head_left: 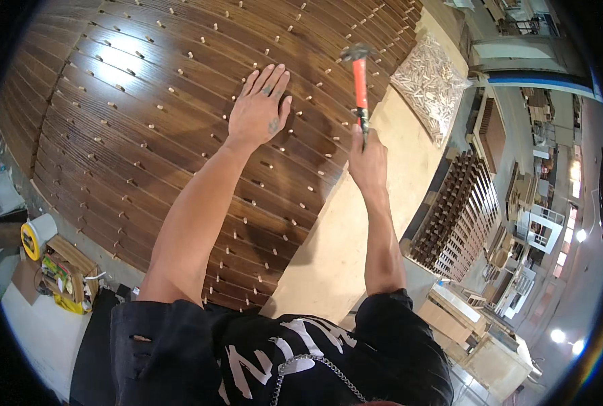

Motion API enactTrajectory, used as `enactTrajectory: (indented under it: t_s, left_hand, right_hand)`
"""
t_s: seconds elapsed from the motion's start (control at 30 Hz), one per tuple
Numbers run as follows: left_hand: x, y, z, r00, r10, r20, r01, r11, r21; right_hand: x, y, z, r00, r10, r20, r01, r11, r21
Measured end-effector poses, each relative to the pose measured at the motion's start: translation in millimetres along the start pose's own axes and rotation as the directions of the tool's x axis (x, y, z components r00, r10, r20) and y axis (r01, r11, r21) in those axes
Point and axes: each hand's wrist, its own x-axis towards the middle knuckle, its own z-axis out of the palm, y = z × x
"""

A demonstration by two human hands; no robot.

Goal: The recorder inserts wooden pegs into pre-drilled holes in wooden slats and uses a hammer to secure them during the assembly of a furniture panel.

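– Where is the left hand (pixel 259 114) resting?
– You're laying it at 11 o'clock in your view, palm down on the dark wooden slats (pixel 193 122), fingers loosely spread, thumb standing apart. Pale dowels (pixel 151 126) are sticking up around it.
– And the right hand (pixel 369 161)?
– At 2 o'clock you're curling it around the red-and-black handle of a hammer (pixel 361 88), thumb lying along it.
– Which way is the hammer pointing?
– Its head is pointing toward 12 o'clock, out beyond your fist; whether it is touching anything, I cannot tell.
– What is lying nearby?
– A clear bag (pixel 431 88) of more dowels is lying between 1 and 2 o'clock, on a pale board (pixel 403 169) running along the slats' edge.
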Motion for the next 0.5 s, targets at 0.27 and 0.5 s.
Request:
enactTrajectory:
  t_s: [0.27,0.5]
  left_hand:
    - [1,4,0,0.999,-0.004,0.033,0.004,1.000,0.001]
    - [-1,6,0,0.999,-0.013,0.038,0.013,1.000,0.008]
  right_hand:
    - [-26,-1,17,0.997,0.062,-0.034,-0.062,0.998,-0.010]
    - [-61,-10,-8,0.999,0.049,-0.022,-0.047,0.995,0.086]
